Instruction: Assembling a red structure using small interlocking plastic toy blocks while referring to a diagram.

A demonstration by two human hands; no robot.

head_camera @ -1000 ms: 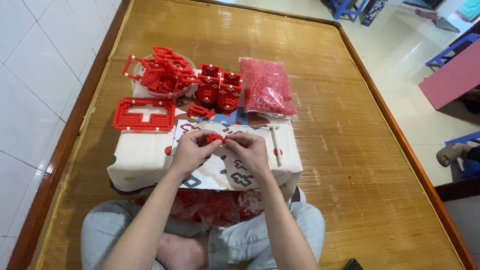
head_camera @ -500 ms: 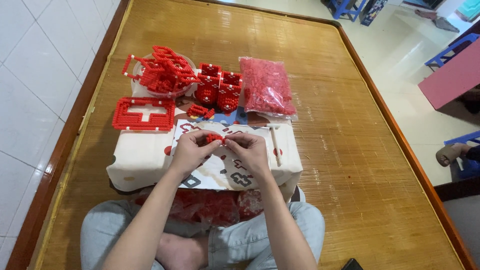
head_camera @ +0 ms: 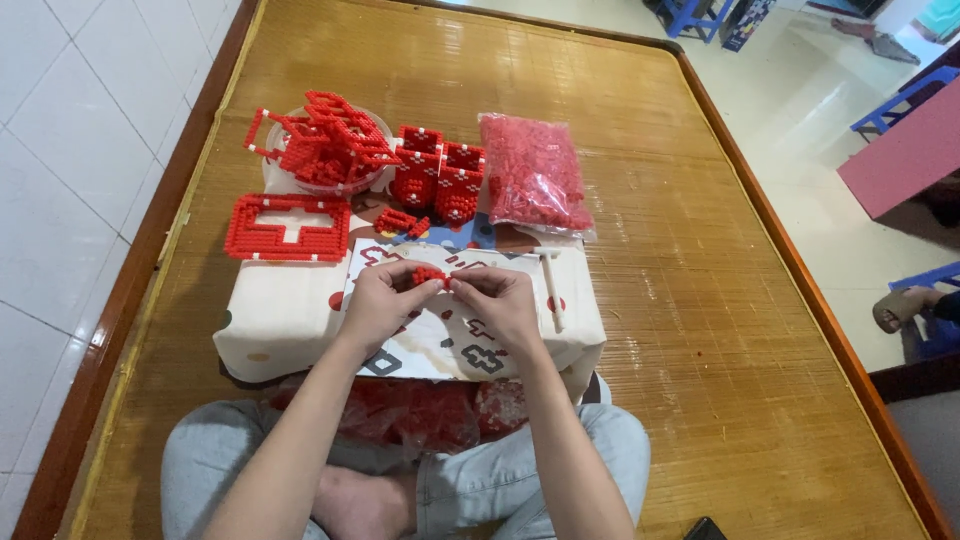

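I pinch a small red brick piece (head_camera: pixel 430 275) between both hands, my left hand (head_camera: pixel 385 300) gripping its left end and my right hand (head_camera: pixel 500 300) closed on its right end, just above the instruction sheet (head_camera: pixel 440 335) on the pale box (head_camera: pixel 285 320). Beyond lie a flat red frame (head_camera: pixel 285 228), red block builds (head_camera: pixel 440 185), a bowl (head_camera: pixel 325 150) of red parts and a bag of bricks (head_camera: pixel 533 175)

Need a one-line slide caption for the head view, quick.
Left hand and right hand pinch a small red brick piece above a printed instruction sheet.
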